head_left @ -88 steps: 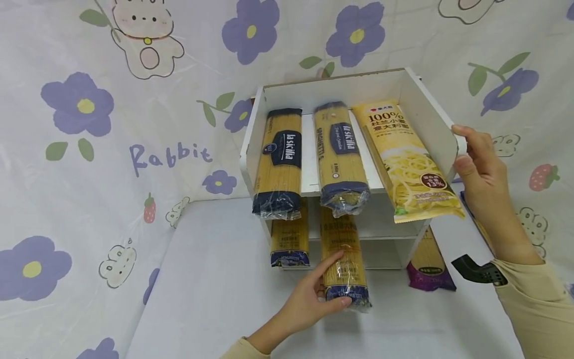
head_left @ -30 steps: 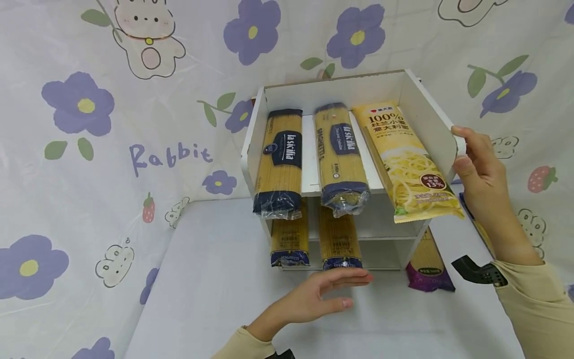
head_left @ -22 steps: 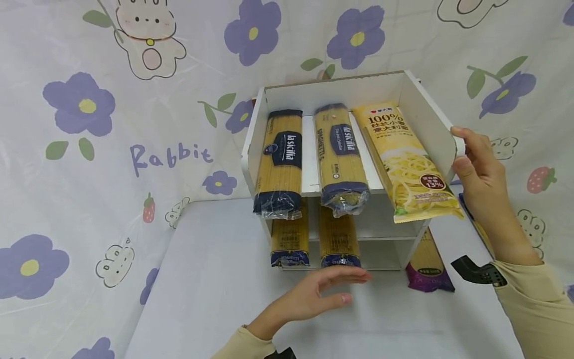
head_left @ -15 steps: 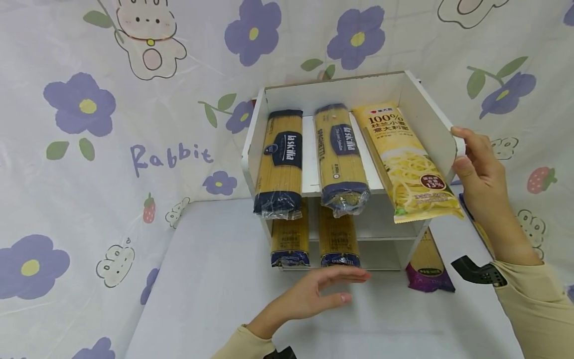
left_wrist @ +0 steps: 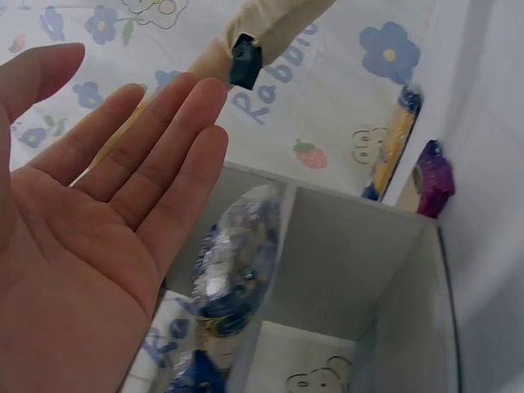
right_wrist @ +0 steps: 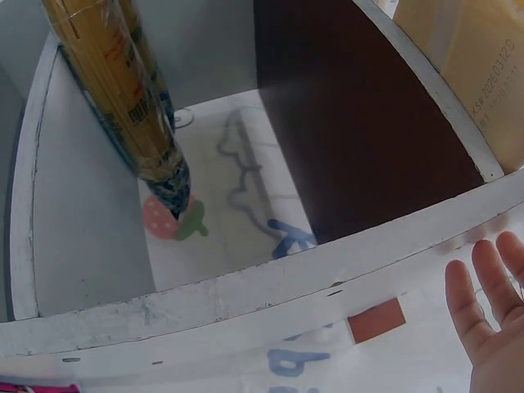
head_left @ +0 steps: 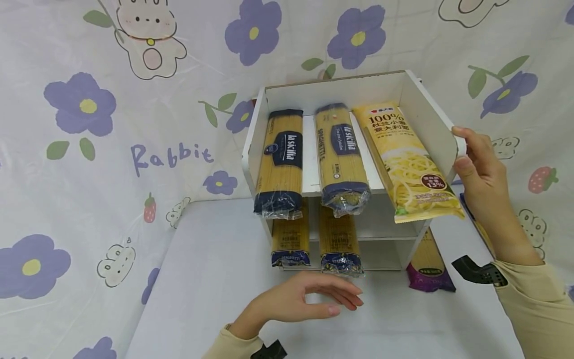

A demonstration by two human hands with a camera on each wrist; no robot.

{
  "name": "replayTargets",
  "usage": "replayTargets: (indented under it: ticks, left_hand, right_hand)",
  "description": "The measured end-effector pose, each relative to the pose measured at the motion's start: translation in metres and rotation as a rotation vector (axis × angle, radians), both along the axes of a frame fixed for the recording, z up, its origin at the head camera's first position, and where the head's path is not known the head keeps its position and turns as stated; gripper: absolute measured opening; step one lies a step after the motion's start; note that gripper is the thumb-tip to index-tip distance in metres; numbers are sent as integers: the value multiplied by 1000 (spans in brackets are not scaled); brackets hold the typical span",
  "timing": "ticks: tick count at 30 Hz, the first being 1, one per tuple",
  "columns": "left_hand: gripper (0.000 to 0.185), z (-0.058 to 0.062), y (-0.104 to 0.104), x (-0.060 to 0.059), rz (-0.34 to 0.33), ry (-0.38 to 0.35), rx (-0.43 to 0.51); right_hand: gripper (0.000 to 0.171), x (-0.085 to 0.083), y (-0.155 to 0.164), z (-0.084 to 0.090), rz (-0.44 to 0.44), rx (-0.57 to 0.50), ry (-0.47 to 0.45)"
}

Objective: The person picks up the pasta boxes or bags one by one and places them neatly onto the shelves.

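My left hand hangs in front of the white shelf unit, fingers extended and thumb apart, holding nothing. Just above it, the blue-ended end of a spaghetti pack sticks out of the middle shelf. The left wrist view shows the palm with that pack's crinkled clear wrapper beyond the fingers. My right hand grips the front edge of the unit's right side panel between thumb and fingers. In the right wrist view, a few of its fingertips show beside the white panel edge.
The top shelf bears two navy-labelled spaghetti packs and a yellow noodle pack, all jutting forward. Another spaghetti pack lies at middle left. A purple-ended pack lies on the white table right of the unit.
My left hand has let go of the middle spaghetti pack, which now sits further back in the shelf. The hand has since dropped slightly down and left. My right hand has stayed put.
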State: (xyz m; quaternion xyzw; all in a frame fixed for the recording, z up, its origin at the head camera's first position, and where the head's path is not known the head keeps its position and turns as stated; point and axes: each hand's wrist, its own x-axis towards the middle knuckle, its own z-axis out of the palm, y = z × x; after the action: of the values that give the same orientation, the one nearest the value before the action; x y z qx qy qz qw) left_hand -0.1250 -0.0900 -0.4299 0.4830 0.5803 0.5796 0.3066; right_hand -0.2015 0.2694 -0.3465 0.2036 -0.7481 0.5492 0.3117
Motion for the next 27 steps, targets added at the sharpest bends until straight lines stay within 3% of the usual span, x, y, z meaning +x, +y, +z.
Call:
replayTargets:
  ticks: [5,8,11,13,16,18,20,23,25,27]
  left_hand:
    - [41,19,-13,2,37,87,-7]
    - [38,32,-25,2,24,141,23]
    - [38,50,-42,0,17,243,140]
    - [40,65,-55,-2,62,333,276]
    - [42,88,-74,-8,239,422,513]
    - [43,100,-84,-16,442,485,631]
    - [45,110,-91,-26,678,531,649]
    - [53,116,-100,-44,987,596,461]
    - [60,115,-104,-58,1080,615,282]
    - [66,112,-106,-71,1103,635,119]
  right_hand:
    - [40,0,0,0,-1,2,5]
    - [40,0,0,1,-4,5,4]
    - [40,1,-1,1,2,-2,4]
    - [40,1,-1,1,2,-4,4]
    - [40,0,0,1,-10,6,5]
    - [40,0,0,0,-24,13,4]
    - [40,0,1,-1,-32,17,7]
    - [40,-1,1,-1,-43,21,13]
    - [40,0,1,-2,-40,22,11]
    - [41,0,0,-2,-40,21,1]
